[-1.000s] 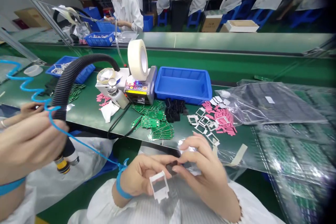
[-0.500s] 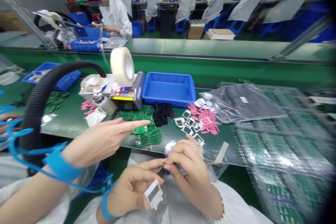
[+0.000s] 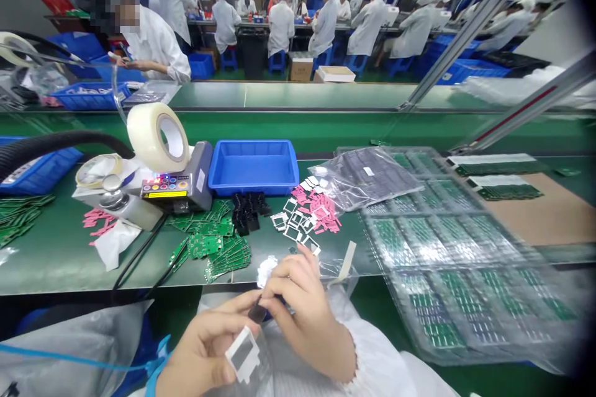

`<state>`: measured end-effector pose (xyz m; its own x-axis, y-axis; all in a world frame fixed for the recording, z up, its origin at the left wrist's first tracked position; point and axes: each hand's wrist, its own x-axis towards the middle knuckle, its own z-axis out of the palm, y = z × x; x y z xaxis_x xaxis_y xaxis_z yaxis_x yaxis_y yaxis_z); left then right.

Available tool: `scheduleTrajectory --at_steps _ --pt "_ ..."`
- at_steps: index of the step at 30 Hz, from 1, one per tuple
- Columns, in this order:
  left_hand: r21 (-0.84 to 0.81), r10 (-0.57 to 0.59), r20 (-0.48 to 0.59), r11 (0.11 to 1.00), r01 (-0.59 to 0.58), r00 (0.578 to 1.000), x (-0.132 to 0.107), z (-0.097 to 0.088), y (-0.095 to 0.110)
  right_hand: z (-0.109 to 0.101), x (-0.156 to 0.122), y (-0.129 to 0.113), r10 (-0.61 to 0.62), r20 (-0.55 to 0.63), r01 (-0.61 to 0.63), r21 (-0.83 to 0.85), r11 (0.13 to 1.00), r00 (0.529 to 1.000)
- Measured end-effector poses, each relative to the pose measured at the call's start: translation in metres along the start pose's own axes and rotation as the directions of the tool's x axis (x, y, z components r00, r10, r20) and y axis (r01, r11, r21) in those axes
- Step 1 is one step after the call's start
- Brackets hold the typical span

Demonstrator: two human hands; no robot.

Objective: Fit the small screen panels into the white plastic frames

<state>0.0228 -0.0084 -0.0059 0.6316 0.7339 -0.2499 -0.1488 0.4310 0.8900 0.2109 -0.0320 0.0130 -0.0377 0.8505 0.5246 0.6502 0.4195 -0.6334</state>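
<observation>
My left hand point(image 3: 200, 347) is closed on a small white square frame point(image 3: 242, 355), low in the view over my lap. My right hand point(image 3: 302, 313) pinches a small dark part point(image 3: 257, 311) against the left fingertips. Just beyond my hands, on the green bench point(image 3: 51, 260), lie several green circuit boards point(image 3: 212, 245), a pile of black parts point(image 3: 246, 211), white frames point(image 3: 293, 226) and pink pieces point(image 3: 321, 208).
A tape dispenser point(image 3: 179, 183) with a big tape roll point(image 3: 156, 136) stands at left, beside a blue tray point(image 3: 254, 167). Clear bags of boards point(image 3: 433, 248) cover the right side. A black hose point(image 3: 51, 144) arcs in at left. Workers in white sit beyond the conveyor.
The view has swung to the right. The neighbour's arm and pointing hand at left have left the picture. My hands keep the frame and the dark part together.
</observation>
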Motion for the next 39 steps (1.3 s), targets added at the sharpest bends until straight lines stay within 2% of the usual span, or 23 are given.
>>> scheduleTrajectory --at_steps 5,8,10,14,17,19,24,29,33,36,39 --pt "-0.078 -0.071 -0.068 0.995 0.066 0.995 0.004 0.000 -0.003 0.002 0.003 -0.002 0.013 0.086 -0.012 -0.018 1.000 0.996" --pt "-0.237 -0.116 -0.122 0.968 0.084 0.986 0.008 0.004 0.001 -0.007 0.015 0.011 0.064 0.144 -0.056 -0.058 0.997 0.988" --pt "-0.351 -0.131 -0.145 0.934 0.073 0.981 0.011 0.008 0.005 -0.015 0.030 0.036 0.193 0.139 -0.172 -0.151 0.974 0.971" --pt "-0.421 -0.132 -0.177 0.906 0.046 0.975 0.012 0.012 0.009 -0.021 0.063 0.113 0.429 0.052 -0.383 -0.362 0.850 0.902" --pt "-0.436 -0.125 -0.189 0.899 0.031 0.974 0.010 0.010 0.009 -0.019 0.075 0.164 0.540 0.015 -0.457 -0.513 0.727 0.842" --pt "-0.450 -0.130 -0.204 0.893 0.025 0.970 0.009 0.006 0.009 -0.018 0.077 0.184 0.576 0.000 -0.460 -0.601 0.654 0.818" --pt "-0.475 -0.122 -0.230 0.880 -0.002 0.965 0.005 -0.006 0.008 -0.021 0.085 0.200 0.606 0.036 -0.358 -0.779 0.515 0.795" --pt "-0.496 -0.128 -0.189 0.868 0.018 0.974 0.002 -0.014 0.002 -0.031 0.106 0.213 0.637 0.136 -0.173 -0.901 0.398 0.759" --pt "-0.530 -0.146 -0.154 0.847 0.043 0.977 0.002 -0.020 -0.002 -0.045 0.109 0.217 0.654 0.189 -0.044 -0.945 0.323 0.733" --pt "-0.529 -0.087 -0.083 0.848 0.030 0.993 0.002 -0.023 -0.003 -0.053 0.107 0.205 0.608 0.265 0.038 -0.932 0.359 0.749" --pt "-0.499 0.007 -0.037 0.866 -0.025 0.999 0.005 -0.024 -0.002 -0.044 0.118 0.200 0.411 0.343 0.122 -0.871 0.475 0.845"
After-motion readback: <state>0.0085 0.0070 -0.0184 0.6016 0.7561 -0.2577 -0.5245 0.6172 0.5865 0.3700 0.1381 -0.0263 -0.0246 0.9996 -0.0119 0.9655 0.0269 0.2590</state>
